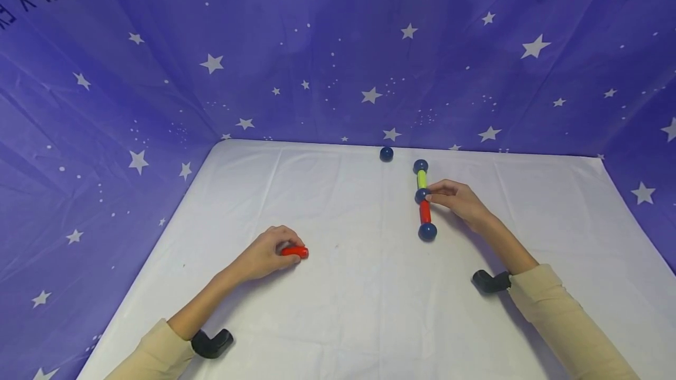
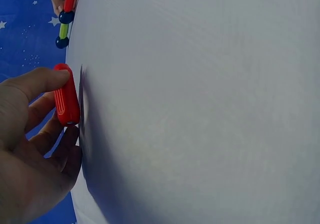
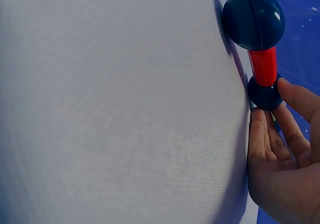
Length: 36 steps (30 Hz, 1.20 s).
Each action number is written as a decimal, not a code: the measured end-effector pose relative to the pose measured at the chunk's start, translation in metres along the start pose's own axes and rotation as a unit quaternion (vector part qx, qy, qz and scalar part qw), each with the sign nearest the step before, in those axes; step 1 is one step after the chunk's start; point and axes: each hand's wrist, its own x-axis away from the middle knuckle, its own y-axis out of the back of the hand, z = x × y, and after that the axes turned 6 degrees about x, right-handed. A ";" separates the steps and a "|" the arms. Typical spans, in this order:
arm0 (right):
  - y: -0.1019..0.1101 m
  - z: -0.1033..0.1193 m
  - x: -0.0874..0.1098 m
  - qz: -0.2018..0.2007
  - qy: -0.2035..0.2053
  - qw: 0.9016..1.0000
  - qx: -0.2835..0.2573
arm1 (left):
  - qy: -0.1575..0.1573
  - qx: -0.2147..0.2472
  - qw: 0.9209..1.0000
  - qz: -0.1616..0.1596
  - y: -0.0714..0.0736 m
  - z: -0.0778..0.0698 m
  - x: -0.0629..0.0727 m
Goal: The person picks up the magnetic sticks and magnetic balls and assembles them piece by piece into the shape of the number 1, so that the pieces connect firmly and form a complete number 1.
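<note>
A short red rod (image 1: 294, 251) is pinched between the thumb and fingers of my left hand (image 1: 264, 253), low over the white table. Its ribbed side shows in the left wrist view, where the same red rod (image 2: 67, 96) stands nearly lengthwise. On the right, three dark blue balls are joined in a line by a yellow-green rod (image 1: 421, 179) and a red rod (image 1: 425, 212). My right hand (image 1: 465, 204) grips the middle ball (image 1: 422, 195) with thumb and fingers. The near end ball (image 3: 254, 19) looms large in the right wrist view.
A separate dark blue ball (image 1: 386, 154) lies at the table's back edge, left of the joined line. The white-covered table (image 1: 343, 321) meets a purple star-printed cloth (image 1: 317, 46) at the back and sides. Black wrist mounts (image 1: 212, 343) sit at both sleeves.
</note>
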 end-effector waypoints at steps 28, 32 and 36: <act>0.000 0.000 0.001 0.000 0.001 1.000 -0.010 | 0.020 0.062 0.998 -0.009 -0.021 -0.022 -0.028; 0.000 0.001 0.002 0.001 -0.001 1.000 -0.009 | 0.015 0.074 0.997 -0.001 -0.029 -0.026 -0.036; 0.000 0.002 0.002 0.002 -0.001 1.000 -0.009 | 0.006 0.087 0.996 0.011 -0.036 -0.031 -0.044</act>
